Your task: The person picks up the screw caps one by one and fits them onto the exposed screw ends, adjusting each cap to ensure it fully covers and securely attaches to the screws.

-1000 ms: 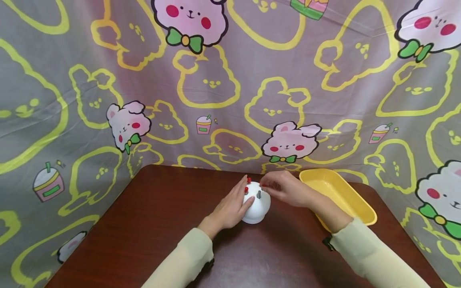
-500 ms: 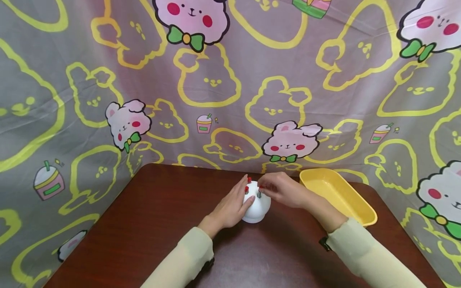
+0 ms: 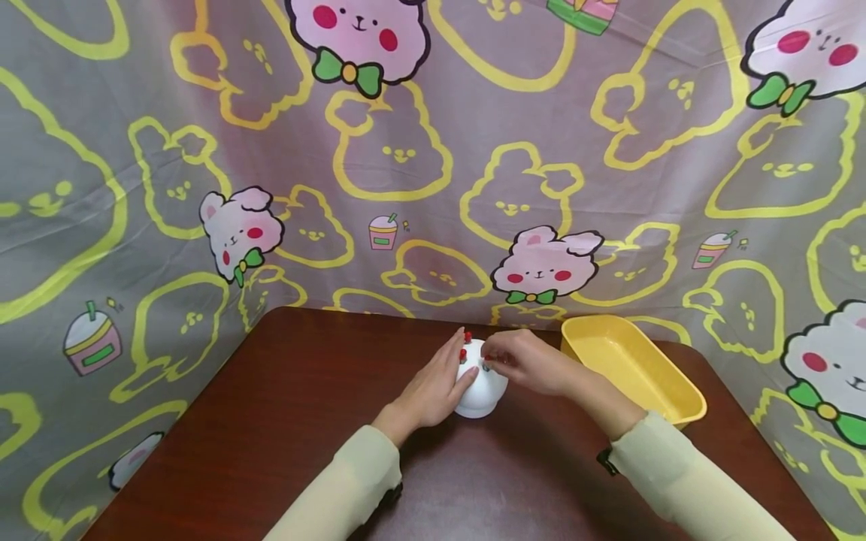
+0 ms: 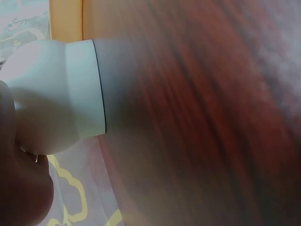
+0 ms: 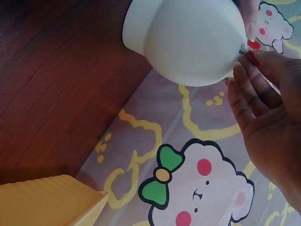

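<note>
A white round-topped object (image 3: 483, 394) on a wider base stands on the table, with short grey pegs on its upper part. Red caps (image 3: 463, 354) top two of the pegs near my left fingers. My left hand (image 3: 433, 387) holds the dome's left side, thumb across its front and fingers stretched along the far side. From the right, my right hand (image 3: 528, 362) pinches a small red cap (image 5: 253, 58) between thumb and fingertips, right at a grey peg (image 5: 242, 50). In the head view those fingers mostly cover that peg and cap.
A yellow plastic tray (image 3: 697, 398) sits at the right of the dark red-brown table (image 3: 304, 398), just beyond my right forearm. A patterned cloth (image 3: 399, 225) with cartoon rabbits hangs behind and along the sides of the table.
My right hand has moved slightly left and closer over the grey peg, bringing the red cap down to it. The left hand and the white object have stayed in place.
</note>
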{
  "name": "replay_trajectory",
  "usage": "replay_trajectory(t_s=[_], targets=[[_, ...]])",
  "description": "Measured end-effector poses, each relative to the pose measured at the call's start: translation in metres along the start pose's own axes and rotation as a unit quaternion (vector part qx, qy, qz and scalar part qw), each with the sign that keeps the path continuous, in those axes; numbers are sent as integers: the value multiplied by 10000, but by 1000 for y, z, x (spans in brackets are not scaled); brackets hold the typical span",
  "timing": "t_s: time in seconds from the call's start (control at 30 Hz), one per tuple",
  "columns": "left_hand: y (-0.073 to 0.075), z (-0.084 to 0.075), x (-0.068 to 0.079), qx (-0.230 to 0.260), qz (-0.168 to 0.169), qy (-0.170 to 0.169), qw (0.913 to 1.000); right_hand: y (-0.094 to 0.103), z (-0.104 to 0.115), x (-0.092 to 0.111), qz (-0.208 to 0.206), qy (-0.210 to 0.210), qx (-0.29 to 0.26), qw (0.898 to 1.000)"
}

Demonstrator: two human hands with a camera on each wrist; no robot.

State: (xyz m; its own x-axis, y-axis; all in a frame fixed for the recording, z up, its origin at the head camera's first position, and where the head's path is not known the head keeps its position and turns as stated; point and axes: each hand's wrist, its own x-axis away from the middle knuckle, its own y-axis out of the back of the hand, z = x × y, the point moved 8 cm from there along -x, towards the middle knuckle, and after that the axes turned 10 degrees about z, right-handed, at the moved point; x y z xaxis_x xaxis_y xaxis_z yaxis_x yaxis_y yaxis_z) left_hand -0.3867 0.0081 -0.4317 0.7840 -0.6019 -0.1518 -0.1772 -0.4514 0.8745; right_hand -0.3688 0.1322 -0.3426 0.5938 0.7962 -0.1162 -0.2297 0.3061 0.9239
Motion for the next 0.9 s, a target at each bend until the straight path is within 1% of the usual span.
replay_trajectory(t_s=[0.1, 0.2, 0.27, 0.37, 0.5, 0.63, 0.77, 0.9], targets=[[-1, 0, -1, -14, -9, -7, 10000, 0, -1, 2, 20, -39, 39, 10000], [-3, 1, -2, -35, 54, 35, 10000, 2, -2, 6, -26, -133, 132, 9998], [-3, 2, -3, -43, 115, 97, 9999, 6, -4, 11, -160, -265, 172, 9994], [-1, 2, -5, -64, 136, 130, 9998, 18, -9, 20, -576, -502, 210, 9969], [6, -1, -6, -28, 144, 86, 9999, 30, -19, 34, -1208, -892, 460, 9876], [9, 0, -3, -17, 301, 153, 9994, 30, -29, 46, -1668, -1266, 613, 9759], [11, 5, 0, -88, 390, 255, 9989, 23, -38, 55, -1969, -1533, 577, 9666], [15, 10, 6, -95, 406, 230, 9989, 14, -46, 60, -2106, -1796, 778, 9578]])
